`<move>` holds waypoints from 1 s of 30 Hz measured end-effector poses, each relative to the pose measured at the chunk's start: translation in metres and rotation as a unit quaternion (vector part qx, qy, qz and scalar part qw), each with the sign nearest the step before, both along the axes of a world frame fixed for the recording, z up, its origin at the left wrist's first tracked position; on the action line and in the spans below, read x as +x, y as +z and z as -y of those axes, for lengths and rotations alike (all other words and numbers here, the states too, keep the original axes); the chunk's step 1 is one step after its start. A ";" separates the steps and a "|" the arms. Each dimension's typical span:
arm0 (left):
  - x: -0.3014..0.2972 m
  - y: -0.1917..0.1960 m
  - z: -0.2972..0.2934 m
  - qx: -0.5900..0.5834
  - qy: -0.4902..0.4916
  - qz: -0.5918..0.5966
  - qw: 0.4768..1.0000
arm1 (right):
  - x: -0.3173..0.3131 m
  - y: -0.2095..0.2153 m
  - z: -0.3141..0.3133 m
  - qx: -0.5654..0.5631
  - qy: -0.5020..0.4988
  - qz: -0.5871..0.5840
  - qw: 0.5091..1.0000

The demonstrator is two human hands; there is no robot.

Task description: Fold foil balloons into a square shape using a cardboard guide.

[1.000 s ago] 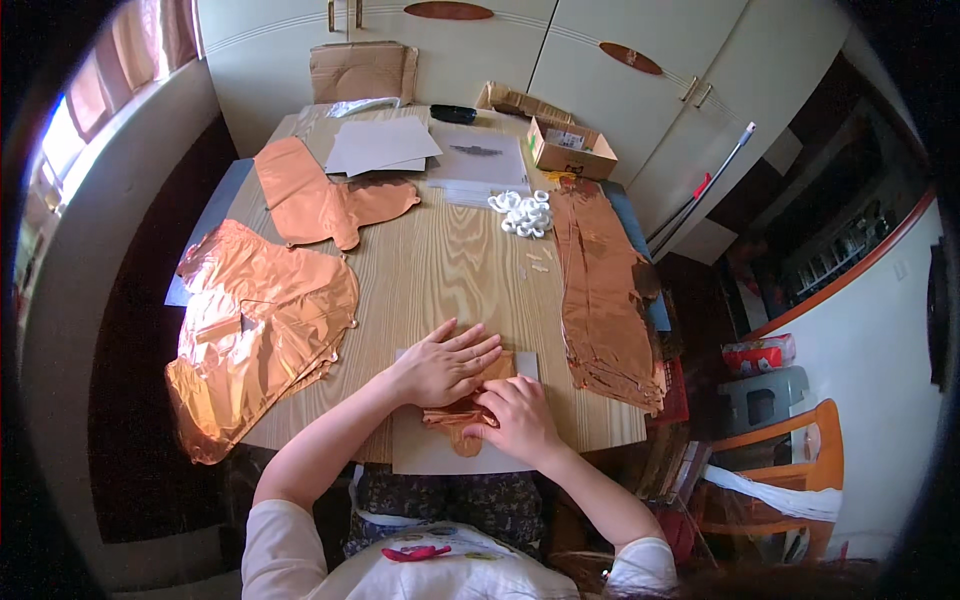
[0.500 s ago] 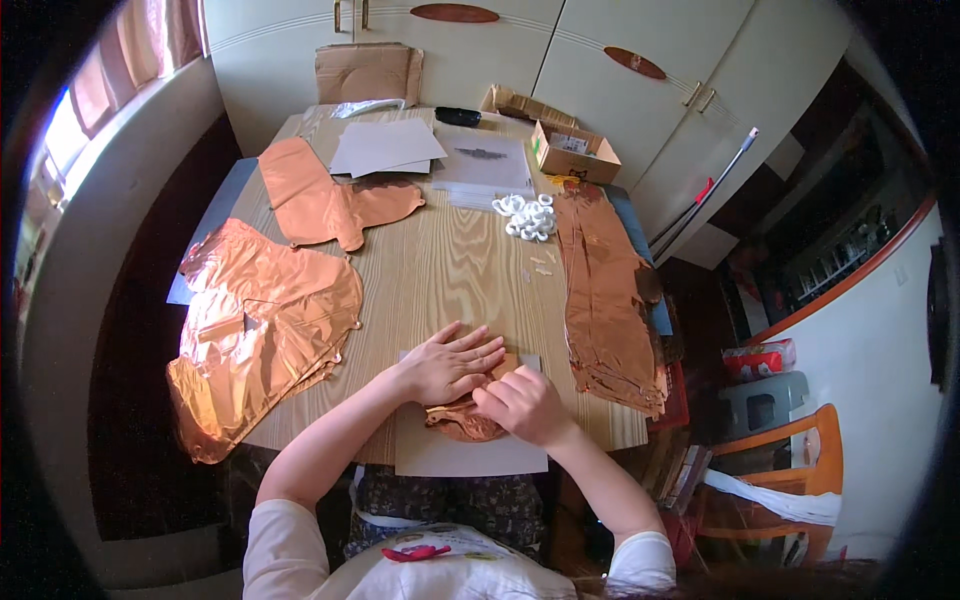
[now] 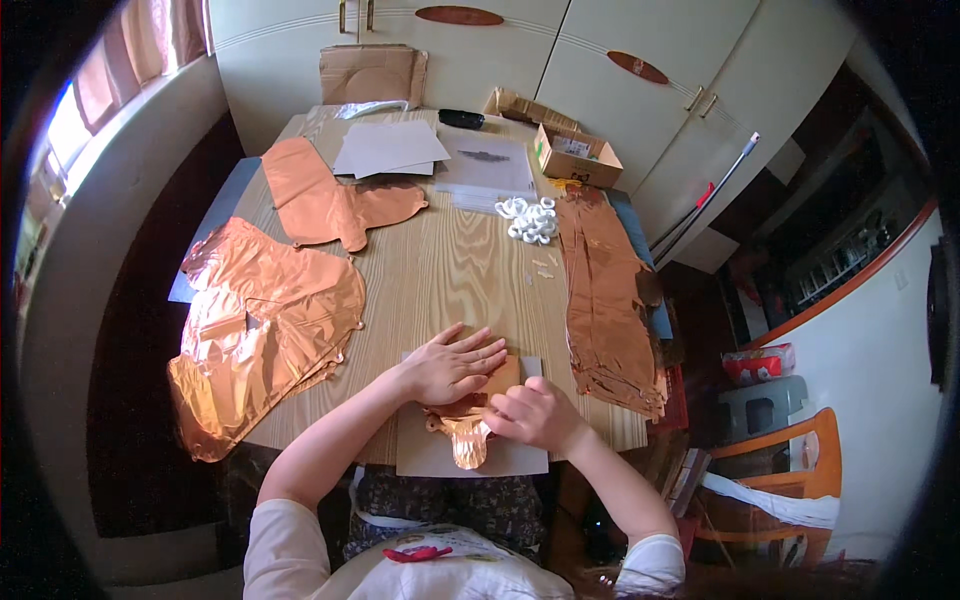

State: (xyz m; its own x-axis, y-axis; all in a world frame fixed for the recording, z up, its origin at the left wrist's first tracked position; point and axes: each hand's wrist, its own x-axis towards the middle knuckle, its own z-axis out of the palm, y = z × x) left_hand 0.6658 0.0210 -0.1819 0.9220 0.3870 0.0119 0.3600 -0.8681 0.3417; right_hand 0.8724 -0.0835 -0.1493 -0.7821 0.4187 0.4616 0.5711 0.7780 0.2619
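At the near edge of the wooden table point(image 3: 440, 270), a small folded copper foil balloon point(image 3: 465, 432) lies on a pale grey sheet of card point(image 3: 430, 455) that overhangs that edge. The balloon's long axis runs from the person outward across the table, its crinkled tail pointing back toward the body. The left hand point(image 3: 455, 365) lies open and flat, fingers spread, pressing on the far part of the balloon; the right hand point(image 3: 535, 412) is curled closed at the balloon's right side, apparently pinching its edge, though the fingertips are hidden. Both hands touch it, the left covering more of it. The foil is thin, shiny and creased, reflecting light in wrinkles. Left of the card, a large deflated foil balloon point(image 3: 260, 330) sprawls over the table's left edge, glossy and crumpled. To the right, a long stack of flattened foil pieces point(image 3: 605, 300) runs along the right edge. Farther out lie another flat foil balloon point(image 3: 330, 200), a cluster of small white rings point(image 3: 528, 218), plain white paper sheets point(image 3: 390, 148), clear plastic sleeves point(image 3: 490, 170), an open cardboard box point(image 3: 575, 155) and a brown folded bag point(image 3: 372, 72).
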 end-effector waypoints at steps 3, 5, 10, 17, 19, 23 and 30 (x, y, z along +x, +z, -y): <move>0.001 -0.003 -0.001 0.006 -0.003 0.009 1.000 | -0.011 -0.002 -0.005 0.008 0.055 -0.018 0.998; 0.002 -0.002 0.000 0.011 -0.002 0.001 1.000 | -0.013 -0.004 -0.007 -0.002 0.079 -0.035 0.996; 0.001 -0.002 -0.002 -0.001 0.000 0.006 1.000 | -0.018 0.004 -0.011 0.017 0.101 -0.067 0.992; 0.000 -0.005 -0.002 -0.014 0.005 0.024 1.000 | -0.026 -0.001 -0.017 0.042 0.101 -0.084 0.990; 0.000 -0.003 -0.002 -0.018 0.005 0.026 0.999 | -0.028 -0.002 -0.015 0.052 0.086 -0.070 0.992; 0.001 -0.004 -0.003 -0.009 -0.002 0.019 1.000 | -0.033 -0.002 -0.016 0.053 0.107 -0.050 0.992; 0.001 -0.002 -0.003 -0.021 0.002 0.011 1.000 | -0.021 -0.005 -0.021 0.049 0.104 0.017 0.993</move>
State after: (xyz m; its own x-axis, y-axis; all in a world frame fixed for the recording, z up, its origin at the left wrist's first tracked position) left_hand 0.6669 0.0236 -0.1842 0.9204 0.3906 0.0162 0.3547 -0.8517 0.3857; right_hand 0.8511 -0.0625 -0.1542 -0.8631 0.2008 0.4633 0.3896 0.8486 0.3580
